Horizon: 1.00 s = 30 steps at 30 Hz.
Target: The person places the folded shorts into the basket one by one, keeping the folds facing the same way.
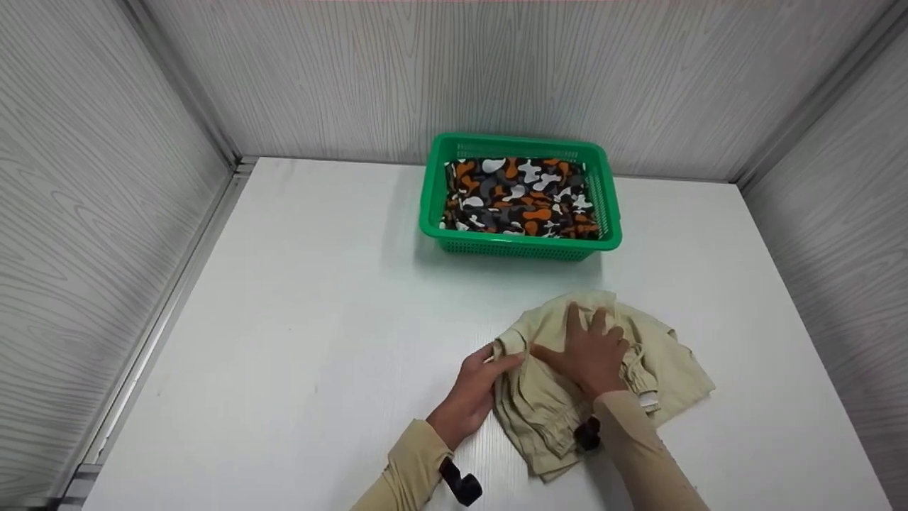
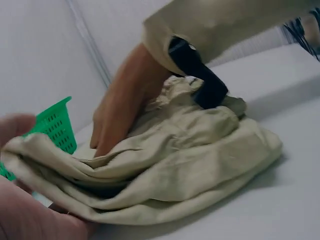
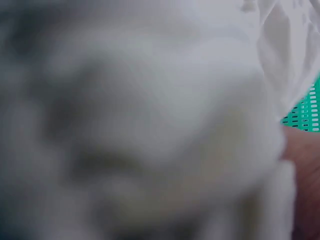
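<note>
A beige pair of drawstring shorts (image 1: 553,383), partly folded and rumpled, lies on the white table; its gathered waistband and cord show near the right wrist. My left hand (image 1: 472,390) pinches the left edge of the shorts, thumb on top and fingers underneath. In the left wrist view, the layered cloth (image 2: 200,175) bulges up from that grip. My right hand (image 1: 592,351) presses flat on top of the shorts with its fingers spread. Blurred cloth (image 3: 150,125) fills most of the right wrist view, so that hand's fingers are hidden there.
Behind the shorts stands a green plastic basket (image 1: 521,245) holding a folded cloth (image 1: 511,195) patterned in black, orange, grey and white. Pale wood-grain panels (image 1: 340,78) wall the table (image 1: 298,298) at the back and both sides. A black strap (image 1: 461,482) hangs at the left wrist.
</note>
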Available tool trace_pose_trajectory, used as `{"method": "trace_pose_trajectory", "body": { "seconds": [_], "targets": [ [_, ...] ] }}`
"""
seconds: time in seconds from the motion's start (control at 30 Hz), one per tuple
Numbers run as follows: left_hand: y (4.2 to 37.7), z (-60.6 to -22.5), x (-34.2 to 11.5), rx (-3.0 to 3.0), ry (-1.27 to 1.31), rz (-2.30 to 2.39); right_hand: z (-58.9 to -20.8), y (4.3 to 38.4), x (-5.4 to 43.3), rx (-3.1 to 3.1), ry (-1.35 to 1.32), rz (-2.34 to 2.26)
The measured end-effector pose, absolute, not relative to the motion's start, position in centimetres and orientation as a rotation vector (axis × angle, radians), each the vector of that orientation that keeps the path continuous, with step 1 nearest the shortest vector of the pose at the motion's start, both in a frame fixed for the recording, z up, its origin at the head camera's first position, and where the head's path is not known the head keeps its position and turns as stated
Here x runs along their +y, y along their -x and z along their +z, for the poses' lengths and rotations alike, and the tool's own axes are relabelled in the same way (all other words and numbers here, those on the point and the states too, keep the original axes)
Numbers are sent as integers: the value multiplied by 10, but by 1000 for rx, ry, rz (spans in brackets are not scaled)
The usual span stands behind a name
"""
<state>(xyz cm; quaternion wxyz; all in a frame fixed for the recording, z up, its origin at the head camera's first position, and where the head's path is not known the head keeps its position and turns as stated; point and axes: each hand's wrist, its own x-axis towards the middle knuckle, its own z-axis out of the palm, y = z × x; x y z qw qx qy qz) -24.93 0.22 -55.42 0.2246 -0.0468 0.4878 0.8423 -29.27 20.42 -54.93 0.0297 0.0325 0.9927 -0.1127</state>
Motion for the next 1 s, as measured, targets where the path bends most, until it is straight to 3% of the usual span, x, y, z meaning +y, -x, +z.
{"method": "trace_pose_trajectory", "body": {
  "seconds": [0.3, 0.67, 1.0],
  "targets": [
    [244, -545, 3, 1937, -30, 2091, -552, 295, 186, 3051, -172, -353],
    [258, -556, -27, 1695, 429, 2248, -545, 290, 180, 2963, -48, -559],
    [262, -550, -48, 1366, 139, 2116, -535, 287, 188, 2890, 134, -792]
  ]
}}
